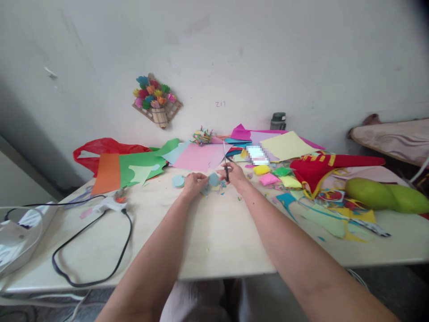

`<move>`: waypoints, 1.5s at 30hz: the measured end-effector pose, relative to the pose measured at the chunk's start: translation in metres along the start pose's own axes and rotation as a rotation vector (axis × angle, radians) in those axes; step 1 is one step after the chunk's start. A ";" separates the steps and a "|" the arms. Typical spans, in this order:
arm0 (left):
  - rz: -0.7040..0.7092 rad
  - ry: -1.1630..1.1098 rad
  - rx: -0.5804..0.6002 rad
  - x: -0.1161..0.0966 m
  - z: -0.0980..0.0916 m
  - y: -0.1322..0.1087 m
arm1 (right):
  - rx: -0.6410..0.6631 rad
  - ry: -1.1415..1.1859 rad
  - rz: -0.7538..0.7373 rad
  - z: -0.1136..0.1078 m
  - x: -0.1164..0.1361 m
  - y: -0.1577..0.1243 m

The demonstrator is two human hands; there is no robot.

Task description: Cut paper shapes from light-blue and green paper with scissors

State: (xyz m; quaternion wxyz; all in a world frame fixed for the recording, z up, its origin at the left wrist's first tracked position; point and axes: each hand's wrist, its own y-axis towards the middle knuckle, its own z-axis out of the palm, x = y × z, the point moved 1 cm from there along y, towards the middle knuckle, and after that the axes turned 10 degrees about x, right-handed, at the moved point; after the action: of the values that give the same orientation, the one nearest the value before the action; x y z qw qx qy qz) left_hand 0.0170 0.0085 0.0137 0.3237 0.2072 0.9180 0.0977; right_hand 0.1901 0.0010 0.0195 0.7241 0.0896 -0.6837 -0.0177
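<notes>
Between the fingertips of my left hand [195, 184] is a small light-blue paper piece [213, 179], roughly round. My right hand [235, 175] is closed on a pair of scissors [226, 171] with dark handles, the blades pointing up and away from me. The paper's right edge lies close to my right fingers. Left of my left hand, light-blue paper circles [178, 180] rest on the table. Small blue and yellow paper scraps [214, 189] are scattered under and around both hands.
A white glue gun [110, 204] with a looping black cord lies left, near a power strip [30, 228]. Behind are coloured sheets, including pink paper [197, 155]. Clay packets [269, 179], a red fabric piece [311, 172] and a green gourd-shaped object [385, 194] lie right.
</notes>
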 end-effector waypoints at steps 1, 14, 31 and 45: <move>-0.001 0.008 0.010 0.000 0.000 0.001 | 0.012 0.005 0.000 0.000 0.001 -0.001; 0.040 0.083 -0.007 -0.004 0.001 0.001 | 0.092 0.047 0.018 0.001 -0.001 -0.002; -0.149 -0.449 0.048 -0.001 0.002 -0.002 | 0.239 0.080 -0.212 0.001 0.009 -0.007; -0.116 -0.823 0.010 0.000 -0.003 -0.006 | 0.153 0.076 -0.065 0.004 0.000 -0.002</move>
State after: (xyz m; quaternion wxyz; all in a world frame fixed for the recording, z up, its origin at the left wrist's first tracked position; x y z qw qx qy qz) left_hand 0.0134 0.0031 0.0137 0.6676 0.1783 0.7226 -0.0162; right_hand 0.1868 -0.0012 0.0197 0.7397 0.1674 -0.6516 0.0142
